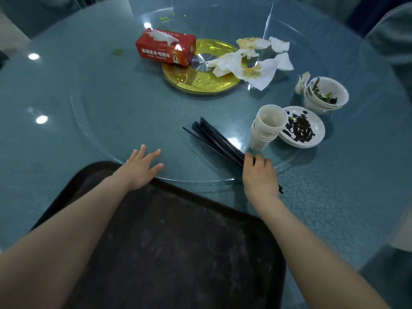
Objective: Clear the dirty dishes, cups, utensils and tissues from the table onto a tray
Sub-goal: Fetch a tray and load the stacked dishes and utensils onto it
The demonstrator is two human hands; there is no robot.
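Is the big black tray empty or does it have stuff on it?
Empty. The tray shows only its bare dark surface; the chopsticks, cups and tissues are all on the table.

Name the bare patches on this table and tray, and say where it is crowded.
The tray holds nothing. Bare glass lies between the tissue box, the left hand and the chopsticks. It is crowded at right: cups, plate, bowls, and used tissues.

Black chopsticks (214, 139) bundled beside stacked white cups (265, 128), soiled tissues (252, 61) beyond
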